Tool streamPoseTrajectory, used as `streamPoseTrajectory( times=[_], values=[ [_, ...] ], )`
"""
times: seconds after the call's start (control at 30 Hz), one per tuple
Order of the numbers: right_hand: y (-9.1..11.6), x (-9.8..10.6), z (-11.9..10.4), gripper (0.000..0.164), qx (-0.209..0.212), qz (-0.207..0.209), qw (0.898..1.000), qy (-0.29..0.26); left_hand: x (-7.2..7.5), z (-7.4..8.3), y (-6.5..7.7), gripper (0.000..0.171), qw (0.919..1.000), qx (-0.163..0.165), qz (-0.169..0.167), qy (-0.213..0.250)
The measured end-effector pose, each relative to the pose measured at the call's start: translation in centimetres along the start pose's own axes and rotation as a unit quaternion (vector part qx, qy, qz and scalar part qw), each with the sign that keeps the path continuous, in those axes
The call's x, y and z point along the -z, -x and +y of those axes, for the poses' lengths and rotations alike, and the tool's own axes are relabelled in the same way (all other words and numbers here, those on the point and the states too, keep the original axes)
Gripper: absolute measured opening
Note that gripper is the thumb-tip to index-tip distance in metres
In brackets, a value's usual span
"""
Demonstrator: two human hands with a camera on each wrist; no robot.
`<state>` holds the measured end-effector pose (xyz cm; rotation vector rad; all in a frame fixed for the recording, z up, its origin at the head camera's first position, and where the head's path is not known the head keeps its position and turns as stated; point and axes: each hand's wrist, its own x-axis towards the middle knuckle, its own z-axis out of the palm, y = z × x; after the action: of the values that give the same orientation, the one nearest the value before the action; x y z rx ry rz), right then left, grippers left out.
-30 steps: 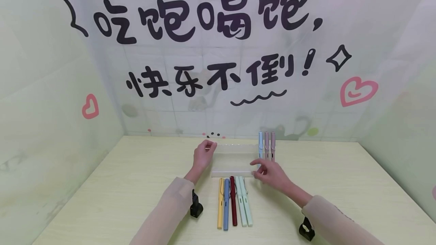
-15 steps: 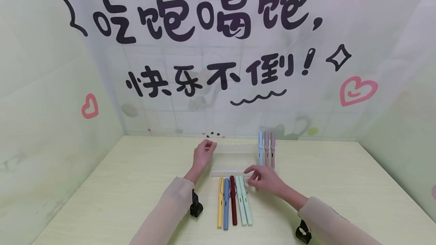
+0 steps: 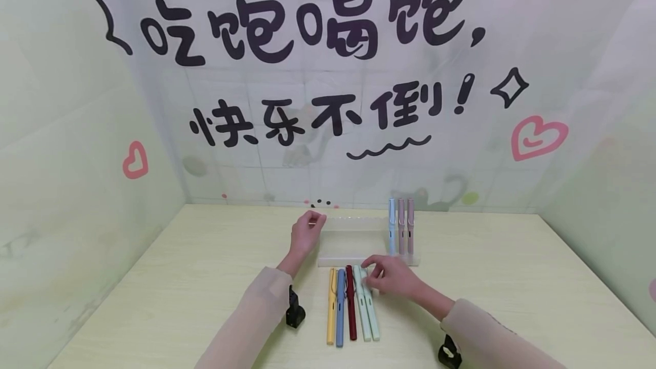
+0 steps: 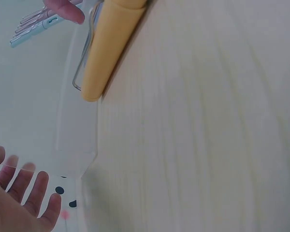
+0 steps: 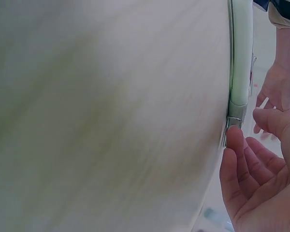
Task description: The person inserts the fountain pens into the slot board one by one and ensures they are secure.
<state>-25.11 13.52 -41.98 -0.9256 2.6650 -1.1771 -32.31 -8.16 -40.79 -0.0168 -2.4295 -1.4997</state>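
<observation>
In the head view my left hand pinches the left end of a clear plastic pen stand. The left wrist view shows its fingers at the stand's see-through panel. My right hand is over the cap ends of two mint-green pens lying side by side. In the right wrist view, fingertips are right at the cap end of a mint-green pen, thumb apart from them. A dark red pen, a blue pen and a yellow pen lie to the left.
A light blue pen and two mauve pens stand at the right end of the stand. The pale wood table ends at a printed backdrop. A black wrist camera hangs beneath the left sleeve.
My right hand has moved left and toward me, from the stand's right part to the mint-green pens' cap ends. The left hand stays on the stand.
</observation>
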Motion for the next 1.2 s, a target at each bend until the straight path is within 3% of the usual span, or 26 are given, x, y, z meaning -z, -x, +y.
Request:
streamPoseTrajectory(
  times=[0.33,0.53,0.9,0.97,1.2],
  values=[
    [-0.03,-0.53,-0.14,0.029,-0.008,0.003,0.999,0.043,-0.02,0.12,0.12,0.020,1.0000,0.003,-0.003,0.001],
    [0.08,-0.55,-0.08,0.030,0.000,0.005,0.999,0.040,0.03,0.21,0.16,0.020,1.0000,-0.001,-0.003,0.000],
    [0.63,0.15,-0.11,0.042,-0.042,-0.012,0.999,0.019,0.03,-0.08,0.04,0.023,0.9998,-0.018,-0.002,0.012],
    [0.64,0.24,-0.13,0.042,-0.045,-0.017,0.998,0.028,-0.06,-0.38,-0.10,0.025,0.9994,-0.032,0.005,0.014],
    [0.48,0.19,0.05,0.045,-0.046,-0.028,0.996,0.071,-0.07,-0.37,-0.11,0.028,0.9996,-0.024,0.007,0.013]
  ],
)
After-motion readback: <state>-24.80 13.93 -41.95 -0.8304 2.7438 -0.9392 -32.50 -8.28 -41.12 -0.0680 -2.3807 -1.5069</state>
